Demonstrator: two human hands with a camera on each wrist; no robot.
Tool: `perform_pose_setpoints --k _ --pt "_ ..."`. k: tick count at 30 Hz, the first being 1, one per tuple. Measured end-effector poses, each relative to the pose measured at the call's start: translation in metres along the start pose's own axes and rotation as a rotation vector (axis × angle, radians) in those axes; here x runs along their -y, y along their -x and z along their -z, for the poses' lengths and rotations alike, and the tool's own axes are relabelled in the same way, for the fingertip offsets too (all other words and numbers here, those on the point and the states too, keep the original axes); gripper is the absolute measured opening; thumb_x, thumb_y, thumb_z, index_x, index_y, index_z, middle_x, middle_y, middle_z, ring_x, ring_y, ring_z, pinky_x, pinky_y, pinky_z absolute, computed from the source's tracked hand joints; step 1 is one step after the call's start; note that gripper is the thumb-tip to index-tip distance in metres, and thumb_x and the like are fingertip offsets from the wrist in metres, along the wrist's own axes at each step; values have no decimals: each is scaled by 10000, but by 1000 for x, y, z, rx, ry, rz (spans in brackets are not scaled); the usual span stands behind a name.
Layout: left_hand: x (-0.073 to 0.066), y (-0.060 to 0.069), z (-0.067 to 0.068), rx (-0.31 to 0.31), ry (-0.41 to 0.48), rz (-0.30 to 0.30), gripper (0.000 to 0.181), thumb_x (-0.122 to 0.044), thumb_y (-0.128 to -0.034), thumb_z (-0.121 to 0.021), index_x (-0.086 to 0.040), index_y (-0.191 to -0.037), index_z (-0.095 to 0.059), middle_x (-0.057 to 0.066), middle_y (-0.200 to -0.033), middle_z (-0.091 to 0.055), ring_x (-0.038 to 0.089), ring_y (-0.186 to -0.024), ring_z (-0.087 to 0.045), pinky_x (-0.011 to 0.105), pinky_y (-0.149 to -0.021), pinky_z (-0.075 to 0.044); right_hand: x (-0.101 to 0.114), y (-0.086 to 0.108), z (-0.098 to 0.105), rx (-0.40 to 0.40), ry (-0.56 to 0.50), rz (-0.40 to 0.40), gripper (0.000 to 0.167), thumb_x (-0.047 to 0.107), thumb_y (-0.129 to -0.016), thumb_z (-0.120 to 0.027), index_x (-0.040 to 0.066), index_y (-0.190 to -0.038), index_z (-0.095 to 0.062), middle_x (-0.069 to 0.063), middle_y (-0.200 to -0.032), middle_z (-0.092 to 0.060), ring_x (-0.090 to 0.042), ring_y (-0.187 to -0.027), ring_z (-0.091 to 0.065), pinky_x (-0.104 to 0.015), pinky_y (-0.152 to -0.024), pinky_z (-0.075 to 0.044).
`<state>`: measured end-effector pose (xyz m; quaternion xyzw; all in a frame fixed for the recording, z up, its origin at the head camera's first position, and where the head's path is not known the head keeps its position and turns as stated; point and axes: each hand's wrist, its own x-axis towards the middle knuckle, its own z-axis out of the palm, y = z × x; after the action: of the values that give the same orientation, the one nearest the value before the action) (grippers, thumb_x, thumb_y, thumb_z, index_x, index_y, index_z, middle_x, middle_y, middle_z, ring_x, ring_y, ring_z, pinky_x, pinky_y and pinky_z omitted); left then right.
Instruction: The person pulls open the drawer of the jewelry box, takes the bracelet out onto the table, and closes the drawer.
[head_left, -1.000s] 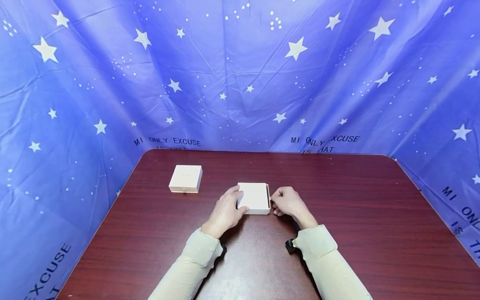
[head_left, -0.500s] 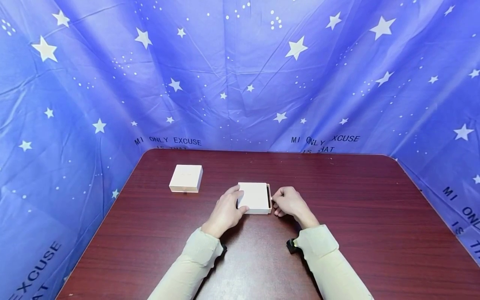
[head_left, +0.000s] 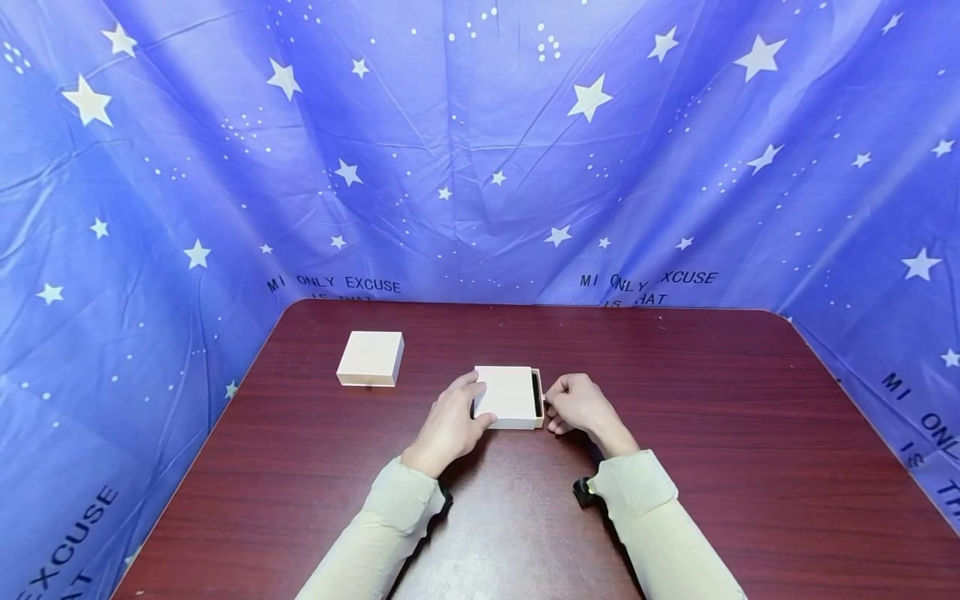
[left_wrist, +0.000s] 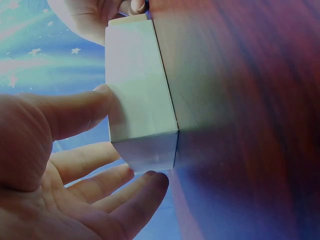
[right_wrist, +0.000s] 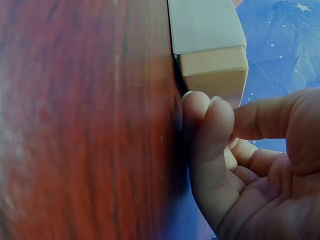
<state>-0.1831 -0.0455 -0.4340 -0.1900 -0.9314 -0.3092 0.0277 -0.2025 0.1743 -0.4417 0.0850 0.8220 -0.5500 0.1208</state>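
Observation:
A white drawer box (head_left: 506, 393) lies flat on the table, its tan inner drawer (right_wrist: 215, 62) sticking a little way out at the right end. A dark strip of the drawer's inside shows in the head view. My left hand (head_left: 448, 417) holds the white sleeve (left_wrist: 137, 80) from the left, thumb on the near side and fingers around the left end and far side. At the drawer's end, my right hand (head_left: 581, 406) pinches what looks like a small pull tab between thumb and forefinger; the fingers mostly hide it.
A second, similar white box (head_left: 371, 357) sits closed at the back left of the dark red wooden table (head_left: 712, 433). Blue curtains (head_left: 480, 150) with white stars hang round the table's back and sides.
The drawer has slid slightly further out to the right, and more of its dark inside shows. My right hand has shifted slightly right with it; the left hand holds still.

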Motion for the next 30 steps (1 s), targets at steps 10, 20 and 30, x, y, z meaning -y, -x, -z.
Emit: perform_pose_setpoints --k 10,20,30 --pt "0 1 0 2 0 0 432 -195 -839 -736 -20 -1217 -618 130 -1387 -494 329 -1224 -516 478 -974 -438 -1 1 2 -3 8 -13 139 0 -897 -459 -75 -887 -576 -159 -702 -577 -183 -485 -604 -308 -487 -543" --pt "1 1 -1 -1 5 4 439 -195 -838 -737 -20 -1222 -617 126 -1389 -495 325 -1226 -515 466 -981 -436 -2 2 3 -2 10 -15 136 -6 -900 -461 -78 -882 -574 -160 -705 -571 -185 -486 -598 -322 -492 -546" --pt "0 1 -1 -2 7 5 439 -190 -837 -739 -20 -1223 -617 129 -1389 -495 321 -1229 -513 453 -992 -430 0 2 4 8 -9 -17 141 -5 -909 -452 -92 -896 -562 -167 -705 -572 -190 -490 -612 -316 -493 -547"
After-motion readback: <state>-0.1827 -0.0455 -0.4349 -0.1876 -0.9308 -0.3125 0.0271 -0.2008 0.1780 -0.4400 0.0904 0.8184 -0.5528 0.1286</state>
